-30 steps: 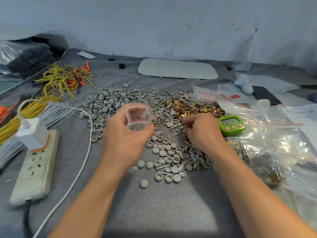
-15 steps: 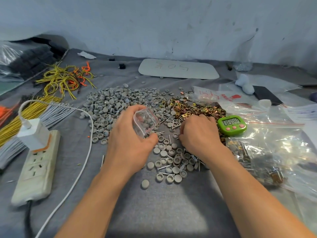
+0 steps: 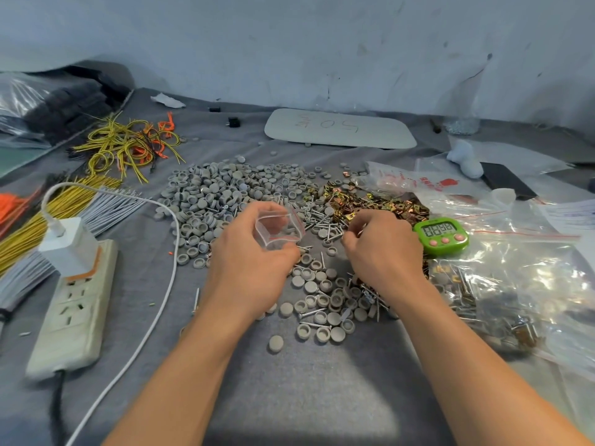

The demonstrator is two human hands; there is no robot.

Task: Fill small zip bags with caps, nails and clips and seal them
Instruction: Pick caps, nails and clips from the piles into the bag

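While left hand (image 3: 254, 262) pinches zip bag (image 3: 278, 228) open | right hand (image 3: 383, 252) curled over nails (image 3: 323, 218), hold unclear

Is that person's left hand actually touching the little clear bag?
Touching. The head view shows the left hand gripping the small zip bag, thumb and fingers curled round it and holding its mouth open.

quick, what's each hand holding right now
Left hand: holds the small zip bag, mouth open.
Right hand: curled by the nails; what it holds cannot be told.
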